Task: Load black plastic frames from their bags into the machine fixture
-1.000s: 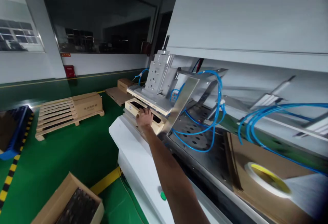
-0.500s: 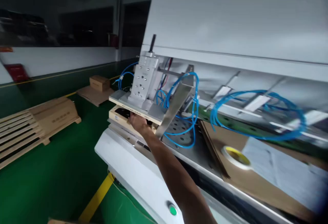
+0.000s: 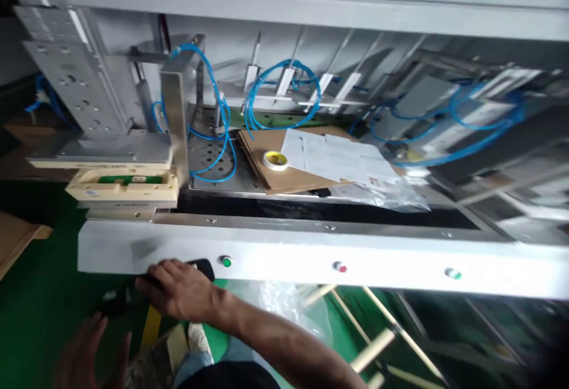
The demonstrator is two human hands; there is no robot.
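Observation:
In front of the machine's white front panel, my right hand (image 3: pixel 182 291) is closed around a black part (image 3: pixel 204 269). It looks flat with a rounded end; my fingers hide its middle, and its far side is blurred. My left hand (image 3: pixel 86 353) is at the lower left, dark and smeared, with its fingers apart near the black part's left side. Above my right hand sits a cream-coloured fixture (image 3: pixel 122 192) with a recess showing green inside. A press plate (image 3: pixel 102 155) hangs just over it.
Green (image 3: pixel 226 261) and red (image 3: pixel 340 267) buttons line the front panel. Cardboard (image 3: pixel 293 184), a tape roll (image 3: pixel 275 160) and papers (image 3: pixel 342 160) lie on the machine bed. Blue air hoses (image 3: pixel 284 92) loop behind. Clear plastic (image 3: pixel 284 306) and wooden strips (image 3: pixel 373 347) are below.
My right hand has come out of the fixture, toward me, with the black part in it. My left hand has come into view. The camera has turned right and down.

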